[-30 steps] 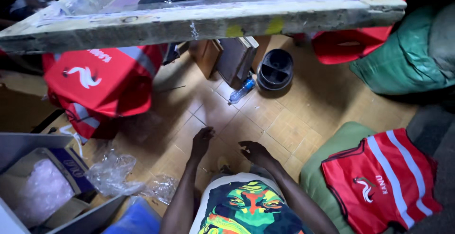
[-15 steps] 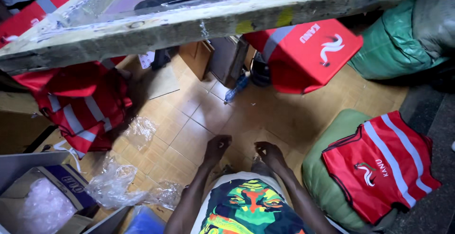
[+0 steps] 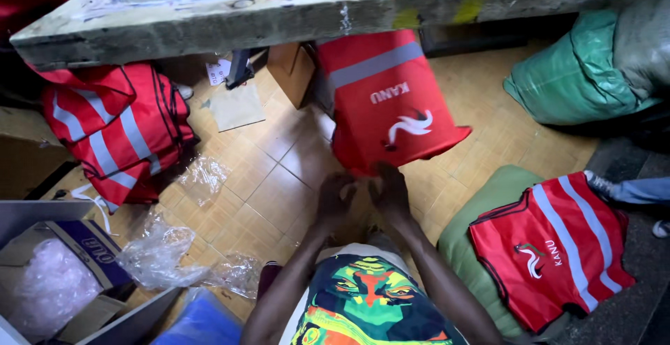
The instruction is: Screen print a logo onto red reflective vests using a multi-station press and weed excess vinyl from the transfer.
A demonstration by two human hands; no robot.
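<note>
red folded shirt [image 3: 387, 100] hangs just above both hands [image 3: 363, 195], which grip its lower edge.

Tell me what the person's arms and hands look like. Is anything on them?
Both arms are bare from the elbows down: no sleeves, gloves or watch show. The left hand and right hand have no rings that I can see, though the picture is dim. The person wears a white shirt with a bright green, orange and blue printed picture.
</note>
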